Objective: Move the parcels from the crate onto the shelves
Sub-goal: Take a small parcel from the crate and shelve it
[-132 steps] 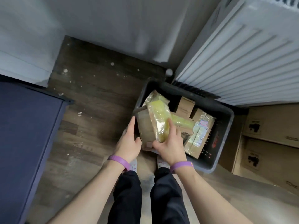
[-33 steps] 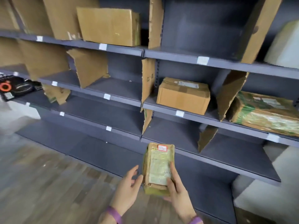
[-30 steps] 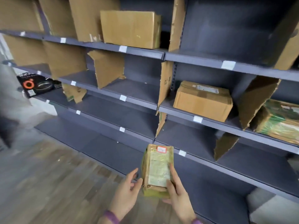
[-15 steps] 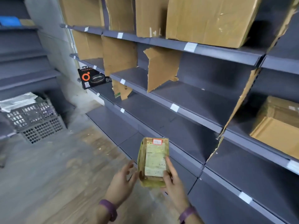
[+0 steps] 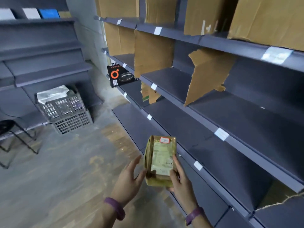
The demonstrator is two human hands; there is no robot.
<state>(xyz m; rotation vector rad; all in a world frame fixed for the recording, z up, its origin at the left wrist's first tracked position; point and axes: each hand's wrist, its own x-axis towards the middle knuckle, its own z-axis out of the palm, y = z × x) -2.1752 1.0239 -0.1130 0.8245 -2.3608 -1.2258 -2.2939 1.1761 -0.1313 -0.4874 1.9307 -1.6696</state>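
Since 1 s ago the view is swinging left along the shelves point(image 5: 213, 122); the taped parcel point(image 5: 160, 162) is staying unshelved, before the low shelves. Right hand point(image 5: 180, 182) fingers are gripping it, left hand point(image 5: 130, 178) fingers spread beside. Prob. seeking a slot.

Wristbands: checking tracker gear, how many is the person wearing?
2, both purple: the left wristband on the left wrist, the right wristband on the right wrist. None seems hidden.
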